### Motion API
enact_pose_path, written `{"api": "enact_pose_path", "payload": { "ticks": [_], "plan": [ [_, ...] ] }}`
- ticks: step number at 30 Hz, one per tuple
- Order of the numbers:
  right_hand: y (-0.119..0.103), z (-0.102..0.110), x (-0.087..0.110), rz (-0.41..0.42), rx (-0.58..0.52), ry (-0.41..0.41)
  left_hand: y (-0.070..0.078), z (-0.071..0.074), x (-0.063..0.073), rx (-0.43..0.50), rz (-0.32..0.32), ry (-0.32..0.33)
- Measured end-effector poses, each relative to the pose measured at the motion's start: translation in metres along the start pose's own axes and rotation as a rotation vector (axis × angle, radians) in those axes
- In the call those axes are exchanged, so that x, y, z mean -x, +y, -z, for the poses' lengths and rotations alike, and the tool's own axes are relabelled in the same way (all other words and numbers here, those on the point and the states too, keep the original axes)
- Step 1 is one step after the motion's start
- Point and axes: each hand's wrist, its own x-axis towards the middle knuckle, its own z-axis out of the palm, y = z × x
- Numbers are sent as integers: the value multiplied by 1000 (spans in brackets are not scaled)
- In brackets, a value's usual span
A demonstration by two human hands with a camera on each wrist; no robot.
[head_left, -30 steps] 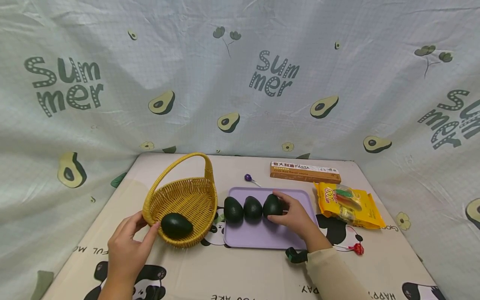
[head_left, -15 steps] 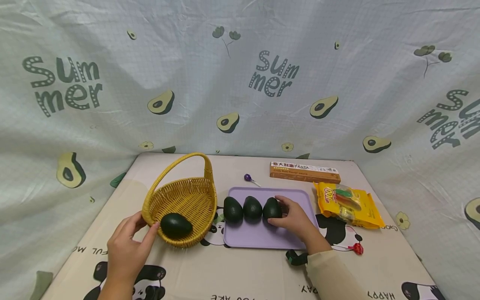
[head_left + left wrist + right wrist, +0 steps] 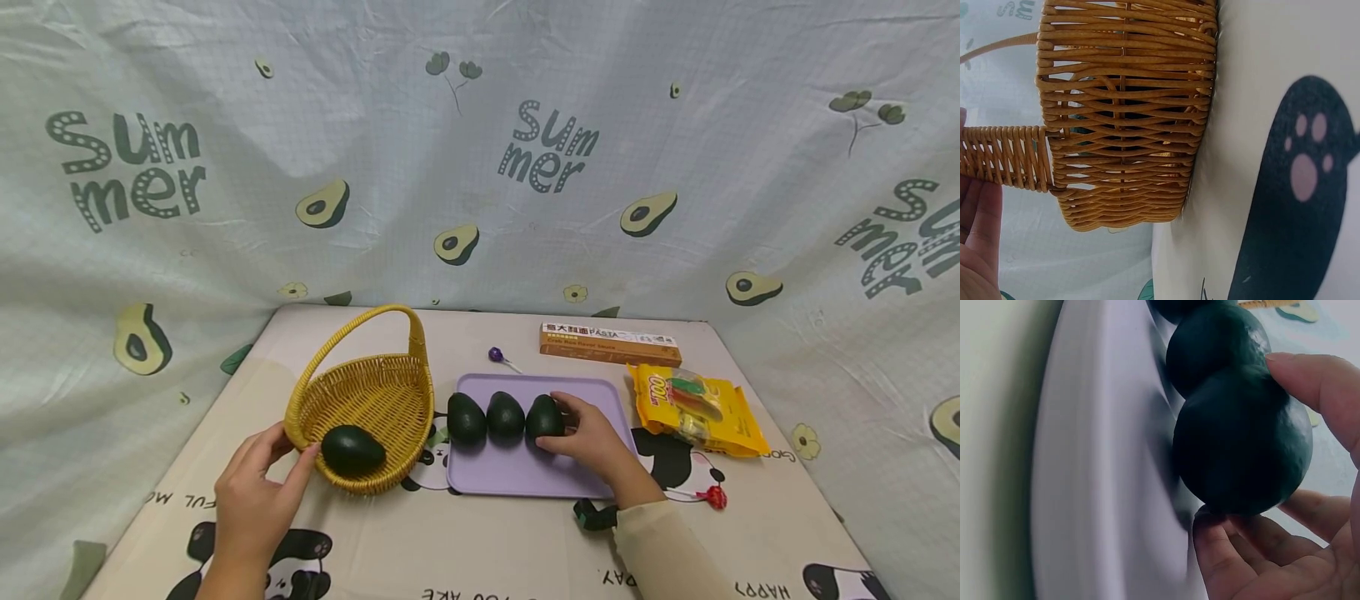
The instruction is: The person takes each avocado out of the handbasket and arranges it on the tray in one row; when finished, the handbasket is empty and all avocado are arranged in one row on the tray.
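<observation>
My left hand (image 3: 262, 483) grips the lower handle of the yellow wicker basket (image 3: 390, 387); the left wrist view shows fingers (image 3: 985, 219) round the woven handle (image 3: 1004, 156). Inside the basket one dark green avocado (image 3: 352, 450) lies on its side. To the right, a lilac tray (image 3: 517, 475) bears a row of three avocados: a left one (image 3: 467, 419), a middle one (image 3: 506, 418) and a right one (image 3: 544, 421). Thumb and fingers of my right hand (image 3: 588, 437) hold the right avocado, close against its neighbour in the right wrist view.
A pasta box (image 3: 609, 346) lies behind the tray, and a yellow snack bag (image 3: 697, 410) to its right. One purple lollipop (image 3: 497, 355) is at the back, a red lollipop (image 3: 716, 497) at front right. Printed cloth (image 3: 450, 550) covers the table.
The right hand and the avocado it holds have come slightly down and toward me on the tray, then stayed still. Left hand and basket have not moved.
</observation>
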Motion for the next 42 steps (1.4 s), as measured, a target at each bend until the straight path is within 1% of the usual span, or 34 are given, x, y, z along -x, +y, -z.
{"api": "enact_pose_path", "payload": {
  "ticks": [4, 8, 13, 18, 21, 27, 29, 37, 42],
  "plan": [
    [0, 2, 1, 13, -10, 11, 0, 0, 0, 6, -8, 6],
    [-7, 6, 5, 39, -33, 37, 1, 0, 0, 24, -21, 19],
    [-19, 12, 11, 97, -98, 67, 2, 0, 0, 35, -23, 24],
    [-33, 13, 15, 163, -130, 67, 2, 0, 1, 23, -19, 17],
    [-43, 12, 17, 200, -140, 52, 3, 1, 1, 10, -13, 8],
    [-63, 7, 19, 227, -147, 5, 3, 1, 2, -16, 7, -7],
    [-69, 4, 19, 244, -146, -6, 3, 1, 2, -16, 6, -5],
    [-94, -3, 17, 352, -105, -51, 2, 1, 1, -14, 8, -4],
    [-111, -7, 14, 421, -78, -89, 2, 1, 1, -13, -2, -3]
  ]
}}
